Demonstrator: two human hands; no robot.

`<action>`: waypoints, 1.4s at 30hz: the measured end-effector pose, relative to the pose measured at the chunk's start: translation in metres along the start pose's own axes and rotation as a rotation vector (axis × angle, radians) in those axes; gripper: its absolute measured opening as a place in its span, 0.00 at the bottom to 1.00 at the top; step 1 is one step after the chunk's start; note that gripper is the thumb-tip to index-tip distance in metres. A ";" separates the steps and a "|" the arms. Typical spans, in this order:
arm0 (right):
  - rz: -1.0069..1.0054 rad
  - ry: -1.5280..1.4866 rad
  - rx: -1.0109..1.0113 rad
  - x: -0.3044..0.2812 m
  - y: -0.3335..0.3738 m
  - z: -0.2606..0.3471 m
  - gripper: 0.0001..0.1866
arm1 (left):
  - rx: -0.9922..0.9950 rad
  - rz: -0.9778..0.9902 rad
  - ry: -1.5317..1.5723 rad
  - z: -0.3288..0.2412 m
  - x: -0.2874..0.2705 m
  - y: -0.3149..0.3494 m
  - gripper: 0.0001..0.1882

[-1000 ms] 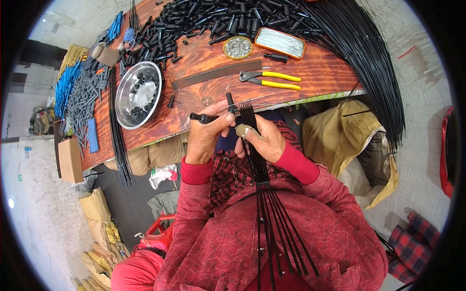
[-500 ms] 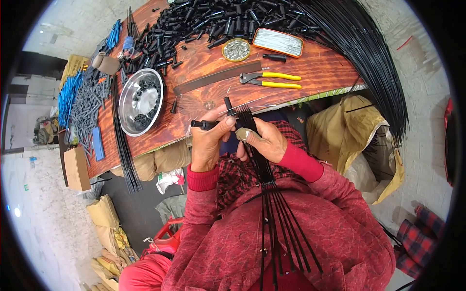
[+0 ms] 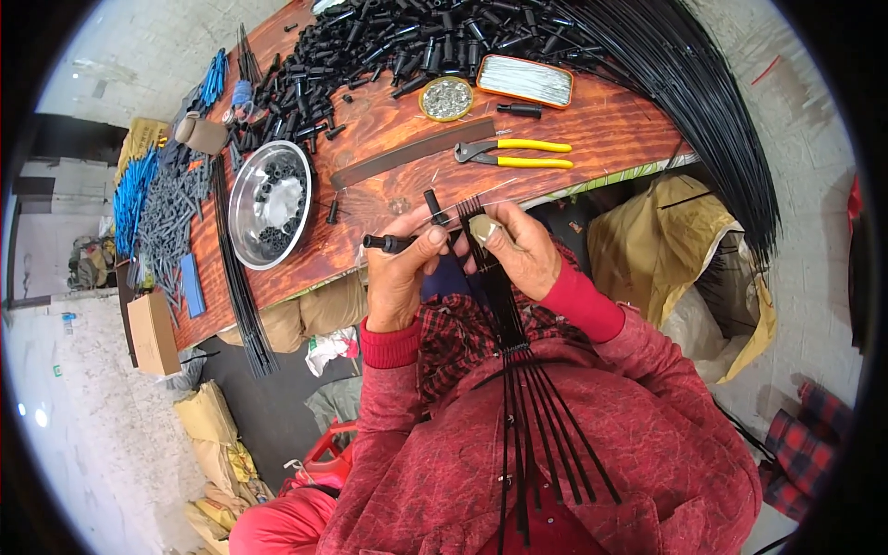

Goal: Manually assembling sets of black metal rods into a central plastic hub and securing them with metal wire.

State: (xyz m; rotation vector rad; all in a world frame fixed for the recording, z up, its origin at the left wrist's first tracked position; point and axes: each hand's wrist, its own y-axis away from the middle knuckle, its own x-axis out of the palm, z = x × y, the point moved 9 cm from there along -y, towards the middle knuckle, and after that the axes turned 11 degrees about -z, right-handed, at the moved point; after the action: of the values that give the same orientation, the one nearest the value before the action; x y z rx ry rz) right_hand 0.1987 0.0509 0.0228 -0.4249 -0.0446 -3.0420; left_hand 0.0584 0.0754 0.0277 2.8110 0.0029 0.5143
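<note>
Wooden table (image 3: 592, 139): steel bowl (image 3: 268, 203), pliers (image 3: 513, 153), black tubes (image 3: 398, 42).

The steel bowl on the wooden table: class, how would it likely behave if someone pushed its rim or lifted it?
The steel bowl looks thin-walled and shiny, so probably light and apt to slide on the wooden table. Its rounded sides suggest it may rock if pressed at the rim. The small black tubes lying loose inside would likely roll and rattle.
</note>
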 end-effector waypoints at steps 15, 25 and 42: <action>-0.187 0.096 -0.093 -0.012 -0.006 0.009 0.17 | 0.033 -0.030 -0.069 -0.005 0.004 0.002 0.22; -0.217 0.149 -0.070 -0.014 -0.002 0.006 0.14 | 0.019 -0.060 -0.039 -0.002 0.000 0.004 0.23; -0.184 0.399 -0.170 -0.003 -0.005 0.025 0.07 | 0.034 -0.064 -0.038 -0.007 -0.004 0.003 0.21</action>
State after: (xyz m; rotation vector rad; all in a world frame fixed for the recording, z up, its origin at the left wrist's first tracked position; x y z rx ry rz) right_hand 0.2078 0.0574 0.0464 0.1952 0.2090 -3.2590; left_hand 0.0525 0.0743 0.0334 2.8433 0.0940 0.4498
